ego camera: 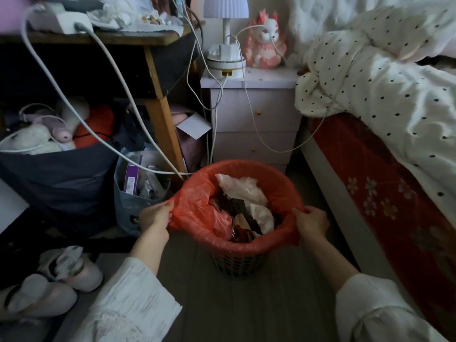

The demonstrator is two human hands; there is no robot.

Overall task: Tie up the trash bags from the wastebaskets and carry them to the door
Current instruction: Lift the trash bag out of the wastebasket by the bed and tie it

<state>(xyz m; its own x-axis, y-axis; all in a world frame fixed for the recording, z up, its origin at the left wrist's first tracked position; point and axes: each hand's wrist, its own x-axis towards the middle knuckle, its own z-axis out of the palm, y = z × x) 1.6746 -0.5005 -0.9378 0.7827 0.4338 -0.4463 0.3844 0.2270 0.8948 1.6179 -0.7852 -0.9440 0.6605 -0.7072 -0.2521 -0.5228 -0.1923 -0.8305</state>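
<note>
On the floor between desk and bed, our wastebasket [238,264] holds a full red trash bag [278,193]. Thin plastic may tear or spill paper if we yank unevenly. Left hand [156,215] and right hand [311,223] reach forward — fingers pinching opposite rim edges.

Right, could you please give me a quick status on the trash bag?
Left hand and right hand each pinching the red bag rim. Bag still lining the wastebasket, untied. White cable lies close behind.
</note>
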